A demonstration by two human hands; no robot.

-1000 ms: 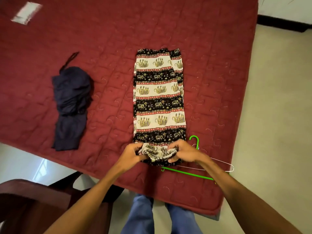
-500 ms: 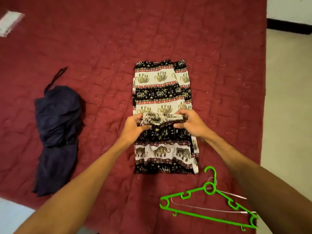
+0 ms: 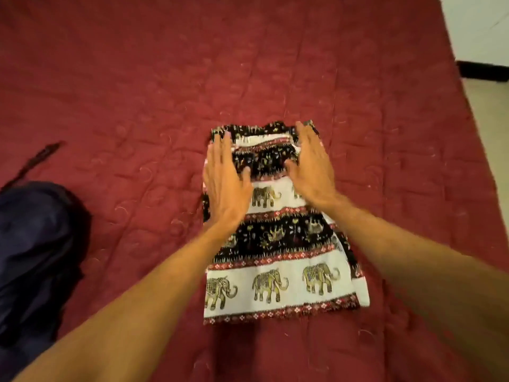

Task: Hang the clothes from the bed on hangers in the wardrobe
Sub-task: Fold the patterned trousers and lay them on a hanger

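Palms down, the left grip (image 3: 224, 177) and the right grip (image 3: 312, 172) both lie spread wide and flat, fingers straight, holding nothing. They press on the far half of the pants (image 3: 278, 274). The left one covers the cloth's left edge, with its fingertips close to the far hem. The right one sits a little farther out on the right side. The thumbs point inward toward each other, with a dark printed band showing between them.

The pants are folded into a short stack of black and white elephant bands and lie flat on the bed (image 3: 137, 78), just right of its middle. How many layers are under the palms is hard to tell, because the far end is blurred. The right forearm hides part of the stack's right edge, and the left forearm crosses its near left side.

A dark blue garment (image 3: 35, 244) lies well apart on the left. It is bunched up and cut off by the picture's edge, with a thin strap (image 3: 41, 155) trailing away from it. At the top right, past the bed's edge, are a strip of pale floor (image 3: 490, 106) and a white wall (image 3: 482, 23) with a dark skirting (image 3: 482, 71).
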